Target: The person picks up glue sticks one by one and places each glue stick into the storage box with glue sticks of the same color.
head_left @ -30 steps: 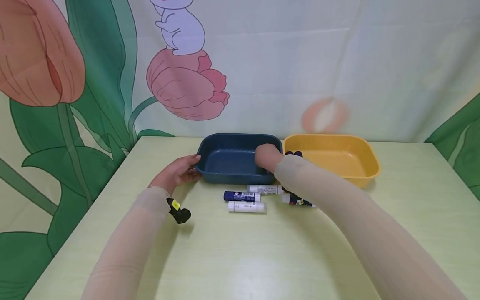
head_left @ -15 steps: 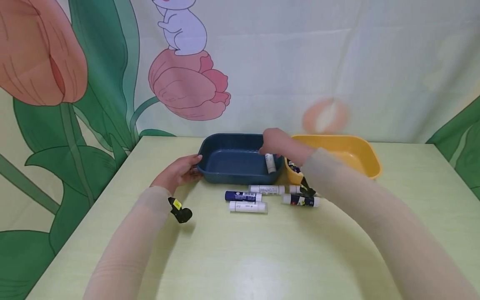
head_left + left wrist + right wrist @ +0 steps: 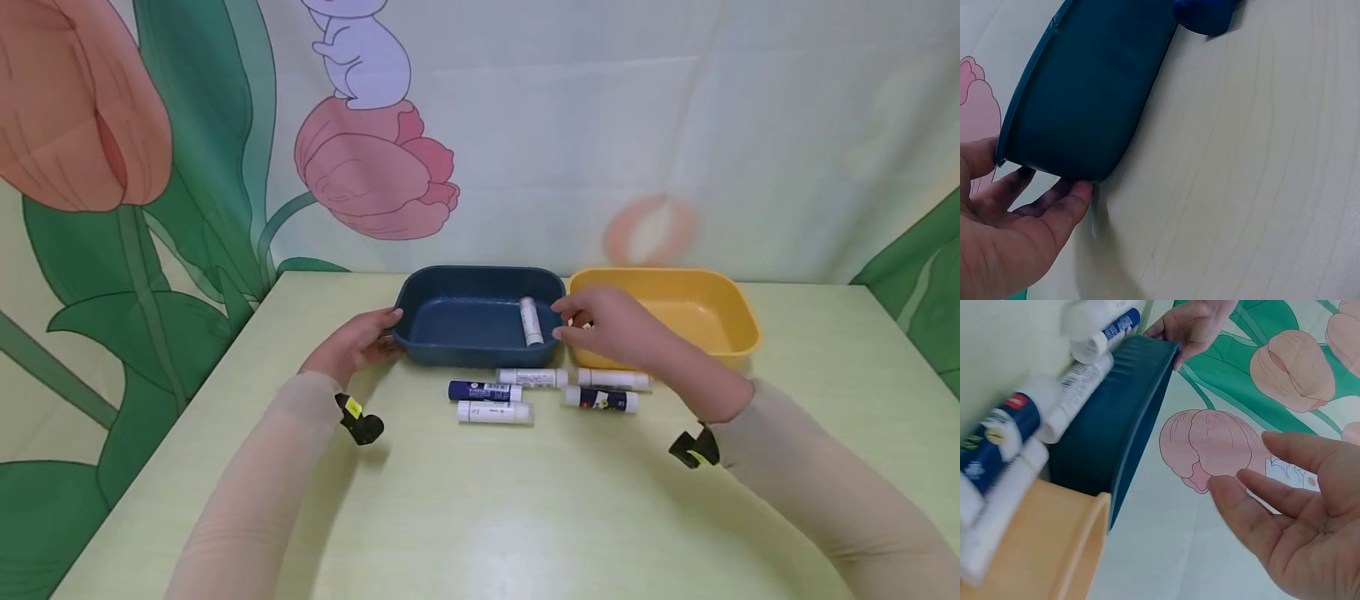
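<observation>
My left hand (image 3: 352, 343) grips the left end of the dark blue bin (image 3: 472, 357), thumb at the rim and fingertips against the outer wall. One white glue stick (image 3: 530, 322) lies inside that bin, near its right wall. Over the left side of the yellow bin (image 3: 738, 325) hovers my right hand (image 3: 618, 325), with thumb and fingers apart and nothing between them. Behind its fingers, something dark and patterned in the yellow bin is mostly hidden. In the right wrist view the right hand (image 3: 1304, 512) is likewise empty.
Several glue sticks lie on the table before the bins: a blue one (image 3: 480, 392), a white one (image 3: 495, 412), a dark patterned one (image 3: 600, 399) and further white ones (image 3: 532, 378). A printed curtain (image 3: 540, 142) hangs behind the table.
My right hand has come out of the blue bin and moved right, over the yellow bin's left side. It has let go of the white glue stick. The left hand stays put.
</observation>
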### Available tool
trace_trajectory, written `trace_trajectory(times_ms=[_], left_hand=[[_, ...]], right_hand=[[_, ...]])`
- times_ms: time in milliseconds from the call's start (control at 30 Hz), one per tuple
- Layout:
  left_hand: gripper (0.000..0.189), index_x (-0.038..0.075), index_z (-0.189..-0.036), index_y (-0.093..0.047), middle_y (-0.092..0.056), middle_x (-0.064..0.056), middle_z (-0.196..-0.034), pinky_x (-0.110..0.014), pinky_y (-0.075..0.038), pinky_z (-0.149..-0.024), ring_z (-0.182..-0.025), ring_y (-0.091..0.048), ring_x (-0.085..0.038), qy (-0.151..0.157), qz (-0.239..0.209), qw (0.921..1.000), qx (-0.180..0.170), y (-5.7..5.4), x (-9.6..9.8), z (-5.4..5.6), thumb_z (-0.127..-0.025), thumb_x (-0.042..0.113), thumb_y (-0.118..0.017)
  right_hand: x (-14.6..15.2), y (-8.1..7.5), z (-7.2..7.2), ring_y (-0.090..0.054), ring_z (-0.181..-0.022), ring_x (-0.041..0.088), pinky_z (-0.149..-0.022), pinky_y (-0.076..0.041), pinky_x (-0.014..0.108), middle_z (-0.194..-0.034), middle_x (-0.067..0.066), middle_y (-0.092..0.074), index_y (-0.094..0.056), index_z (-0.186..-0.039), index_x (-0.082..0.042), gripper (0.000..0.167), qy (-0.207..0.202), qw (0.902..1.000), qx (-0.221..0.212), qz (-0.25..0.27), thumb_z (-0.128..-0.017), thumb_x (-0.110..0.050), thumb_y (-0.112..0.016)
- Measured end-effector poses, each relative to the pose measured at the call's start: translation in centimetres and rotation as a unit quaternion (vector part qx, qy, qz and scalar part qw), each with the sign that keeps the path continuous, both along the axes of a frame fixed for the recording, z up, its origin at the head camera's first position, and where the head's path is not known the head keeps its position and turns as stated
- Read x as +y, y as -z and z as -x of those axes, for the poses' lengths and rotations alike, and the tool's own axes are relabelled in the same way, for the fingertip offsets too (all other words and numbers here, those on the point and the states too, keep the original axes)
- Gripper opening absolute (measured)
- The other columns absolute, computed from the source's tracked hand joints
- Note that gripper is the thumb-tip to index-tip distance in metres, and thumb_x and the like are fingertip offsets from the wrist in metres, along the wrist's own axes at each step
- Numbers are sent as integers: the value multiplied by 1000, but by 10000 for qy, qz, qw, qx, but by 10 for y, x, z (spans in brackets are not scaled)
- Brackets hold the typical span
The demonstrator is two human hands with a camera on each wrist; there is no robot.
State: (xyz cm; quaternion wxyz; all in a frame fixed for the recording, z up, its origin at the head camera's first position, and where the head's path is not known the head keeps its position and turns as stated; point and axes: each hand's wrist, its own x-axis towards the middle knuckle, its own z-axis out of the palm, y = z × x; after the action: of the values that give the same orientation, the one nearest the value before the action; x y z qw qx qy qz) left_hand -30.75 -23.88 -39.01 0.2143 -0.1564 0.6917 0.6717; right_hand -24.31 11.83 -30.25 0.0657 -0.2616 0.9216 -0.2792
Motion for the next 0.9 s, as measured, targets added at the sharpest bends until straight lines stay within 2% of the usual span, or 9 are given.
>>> trace_trajectory(times_ms=[100,367,533,700,900], left_hand=[[58,11,-165,-16,-26,-20,-167,-45,-29,-128,-148,-36,-29,9,11,10000,5,1,2,1,-113,27,-33],[58,13,-165,-14,-24,-20,-168,-44,-27,-128,-152,-32,-30,-6,-27,10000,-17,0,4,0,-113,27,-33],[58,13,-165,-14,-26,-20,-167,-44,-28,-128,-151,-34,-30,21,-12,10000,-8,-1,5,0,-113,27,-33],[58,12,-165,-14,-35,-18,-157,-43,-29,-128,-146,-38,-28,65,-43,10000,11,-1,4,1,-113,27,-33],[59,12,-165,-16,-47,-9,-134,-42,-31,-127,-123,-49,-19,34,36,10000,-52,-1,3,1,-112,29,-35]], right_hand=[[12,6,-13,-68,-107,29,-93,-58,45,-125,18,-71,-66,-132,2,36,-50,9997,151,170,-99,-14,-66],[35,24,-38,-66,-114,33,-94,-61,47,-128,17,-69,-64,-133,-1,38,-178,9982,432,368,-97,-12,-69],[46,43,-44,-66,-115,34,-97,-58,50,-128,16,-70,-62,-135,-2,43,-91,9982,574,-139,-95,-12,-73],[49,65,-41,-65,-122,34,-104,-54,50,-132,16,-69,-63,-135,-1,45,-216,9924,776,-933,-93,-12,-75],[51,80,-35,-67,-113,32,-99,-57,46,-123,16,-70,-66,-128,1,43,-373,9813,1226,-1440,-88,-8,-78]])
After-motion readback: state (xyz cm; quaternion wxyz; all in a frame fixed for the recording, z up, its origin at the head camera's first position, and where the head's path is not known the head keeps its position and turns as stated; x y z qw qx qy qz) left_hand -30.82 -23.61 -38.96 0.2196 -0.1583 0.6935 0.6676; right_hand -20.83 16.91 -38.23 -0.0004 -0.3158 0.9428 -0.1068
